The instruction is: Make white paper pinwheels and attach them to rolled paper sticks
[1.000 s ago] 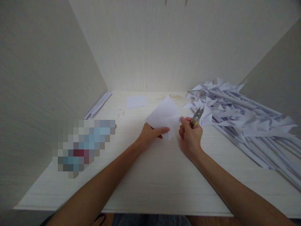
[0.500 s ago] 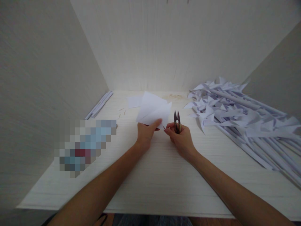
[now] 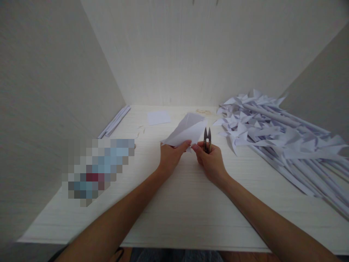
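Observation:
My left hand [image 3: 174, 154] grips the near edge of a white sheet of paper [image 3: 185, 131], its thumb on top. The sheet is bent and tilted above the table. Close beside it, my right hand [image 3: 209, 158] holds a pair of thread snips [image 3: 207, 140], blades pointing up and away from me, handles tucked in the palm. Its thumb and forefinger are pinched at the paper's near right corner; whether they grip the paper there is too small to tell. Another white paper piece [image 3: 158, 118] lies flat behind the left hand.
Paper pinwheels on rolled paper sticks [image 3: 261, 134] are heaped at the right. A few paper rolls [image 3: 114, 122] lie along the left wall. A blurred-out object [image 3: 105, 167] lies at the left. Thin scraps [image 3: 204, 112] lie near the back wall of the white table [image 3: 174, 218].
The held sheet has turned and tilted to the right, uncovering more of the flat paper behind. My right hand keeps the snips, its fingertips still near the sheet's corner.

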`<state>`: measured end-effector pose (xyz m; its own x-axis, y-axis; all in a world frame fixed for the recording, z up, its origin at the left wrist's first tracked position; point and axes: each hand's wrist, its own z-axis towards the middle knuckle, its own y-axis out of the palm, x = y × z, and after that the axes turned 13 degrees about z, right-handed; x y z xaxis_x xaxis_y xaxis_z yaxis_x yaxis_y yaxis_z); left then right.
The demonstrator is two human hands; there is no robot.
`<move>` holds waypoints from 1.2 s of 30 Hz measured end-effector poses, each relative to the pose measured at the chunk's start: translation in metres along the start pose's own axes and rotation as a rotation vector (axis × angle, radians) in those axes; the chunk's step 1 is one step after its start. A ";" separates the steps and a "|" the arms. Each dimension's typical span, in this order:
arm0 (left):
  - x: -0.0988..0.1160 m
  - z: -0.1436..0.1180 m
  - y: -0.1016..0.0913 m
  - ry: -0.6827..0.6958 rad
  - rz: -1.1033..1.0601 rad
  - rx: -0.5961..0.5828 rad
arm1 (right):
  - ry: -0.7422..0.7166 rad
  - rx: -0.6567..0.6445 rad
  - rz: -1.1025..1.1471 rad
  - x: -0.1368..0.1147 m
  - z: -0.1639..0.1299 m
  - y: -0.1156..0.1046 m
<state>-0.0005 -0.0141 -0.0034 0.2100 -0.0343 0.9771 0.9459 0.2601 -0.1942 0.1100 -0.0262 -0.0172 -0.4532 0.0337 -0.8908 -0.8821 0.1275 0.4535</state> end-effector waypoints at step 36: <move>0.000 -0.001 0.003 -0.047 -0.144 -0.052 | 0.090 -0.043 0.093 -0.004 0.000 0.002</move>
<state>0.0022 -0.0148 -0.0041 0.0605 -0.0219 0.9979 0.9771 0.2056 -0.0547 0.1102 -0.0265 -0.0131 -0.5410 -0.0455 -0.8398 -0.8397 0.0856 0.5363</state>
